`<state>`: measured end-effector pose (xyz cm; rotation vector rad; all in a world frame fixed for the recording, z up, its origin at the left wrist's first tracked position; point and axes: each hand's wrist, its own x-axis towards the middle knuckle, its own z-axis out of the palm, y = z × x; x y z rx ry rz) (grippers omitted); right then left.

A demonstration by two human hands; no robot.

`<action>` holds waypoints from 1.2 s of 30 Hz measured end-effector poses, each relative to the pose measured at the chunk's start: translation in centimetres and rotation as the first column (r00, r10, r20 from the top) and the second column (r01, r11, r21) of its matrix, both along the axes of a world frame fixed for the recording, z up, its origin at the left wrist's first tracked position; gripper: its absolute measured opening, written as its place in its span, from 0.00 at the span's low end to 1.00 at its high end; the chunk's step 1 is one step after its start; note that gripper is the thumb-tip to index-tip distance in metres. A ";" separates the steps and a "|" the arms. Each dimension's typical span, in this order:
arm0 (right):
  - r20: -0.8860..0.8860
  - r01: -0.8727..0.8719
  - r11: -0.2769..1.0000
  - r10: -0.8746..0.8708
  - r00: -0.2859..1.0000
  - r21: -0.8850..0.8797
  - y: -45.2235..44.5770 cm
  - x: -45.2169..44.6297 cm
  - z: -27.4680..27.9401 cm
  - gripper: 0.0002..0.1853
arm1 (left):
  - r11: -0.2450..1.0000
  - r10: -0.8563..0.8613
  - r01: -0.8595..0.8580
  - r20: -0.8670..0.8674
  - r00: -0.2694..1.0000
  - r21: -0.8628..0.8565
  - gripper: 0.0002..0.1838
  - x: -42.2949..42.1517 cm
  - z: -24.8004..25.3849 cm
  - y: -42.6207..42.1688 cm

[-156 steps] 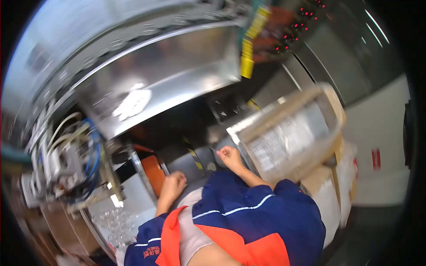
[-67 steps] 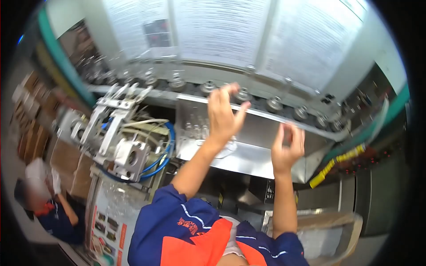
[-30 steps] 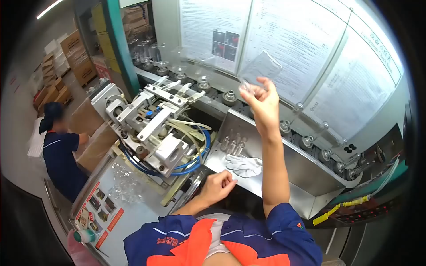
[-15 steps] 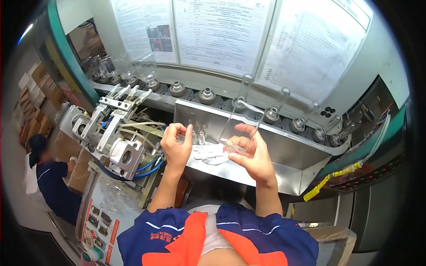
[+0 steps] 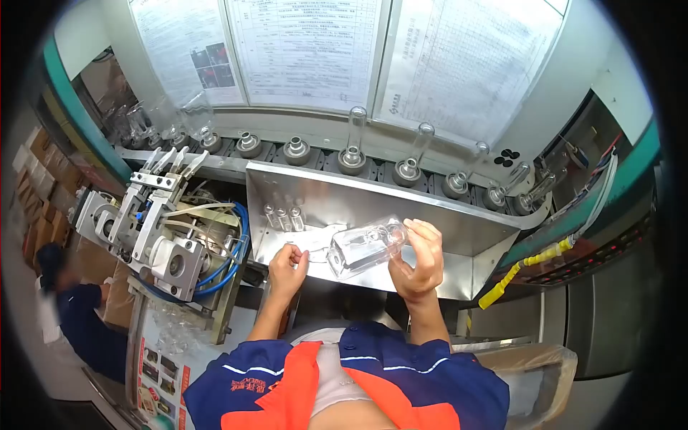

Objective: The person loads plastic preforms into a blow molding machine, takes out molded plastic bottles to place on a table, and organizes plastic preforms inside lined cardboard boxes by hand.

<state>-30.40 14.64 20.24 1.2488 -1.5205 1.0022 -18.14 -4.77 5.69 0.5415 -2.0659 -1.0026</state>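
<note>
My right hand (image 5: 421, 261) grips a clear plastic bottle (image 5: 358, 247) by its shoulder end. The bottle lies tilted, its base pointing left. My left hand (image 5: 288, 271) is off to the left of the bottle's base, fingers curled in and the thumb close to them; I see nothing between them. Beneath both hands is a metal tray (image 5: 459, 278). White material (image 5: 315, 240) lies in it, behind my left hand and the bottle. Small clear bottle-like pieces (image 5: 283, 217) stand near the tray's back left.
Behind the tray, a row of metal holders (image 5: 296, 150) carries clear tubes (image 5: 356, 129) and, leftward, clear bottles (image 5: 197, 115). A metal clamp machine (image 5: 161, 222) with hoses stands left. A yellow-wrapped cable (image 5: 527, 269) hangs right. Another person (image 5: 89, 322) works at far left.
My right hand has tipped the bottle from upright to nearly lying and now holds its shoulder end instead of its base. My left hand has lowered. The view has shifted.
</note>
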 end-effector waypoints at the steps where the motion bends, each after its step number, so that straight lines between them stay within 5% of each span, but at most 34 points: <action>1: -0.007 -0.003 1.000 0.003 1.000 0.004 0.2 -0.1 -0.1 0.27 | 1.000 0.010 -0.010 0.003 1.000 -0.016 0.09 0.1 0.0 0.1; 10: -0.289 0.046 0.998 -0.053 0.956 -0.031 2.0 -0.8 -0.6 0.25 | 0.993 0.045 -0.048 -0.030 0.999 -0.112 0.10 -0.2 -1.0 0.2; 17: -0.362 0.046 0.993 -0.003 0.932 0.110 2.5 -0.7 0.2 0.25 | 0.987 0.037 -0.041 -0.031 0.999 -0.155 0.09 -0.3 -1.3 0.1; 24: -0.517 -0.044 0.989 0.111 0.849 0.141 2.4 -2.1 2.4 0.14 | 0.981 0.037 -0.043 -0.035 0.999 -0.189 0.09 -0.3 -1.1 0.2; 36: -0.551 -0.059 0.984 0.144 0.822 0.169 1.5 -2.3 2.8 0.16 | 0.977 0.013 -0.026 -0.063 0.998 -0.211 0.09 -0.3 -1.5 -0.1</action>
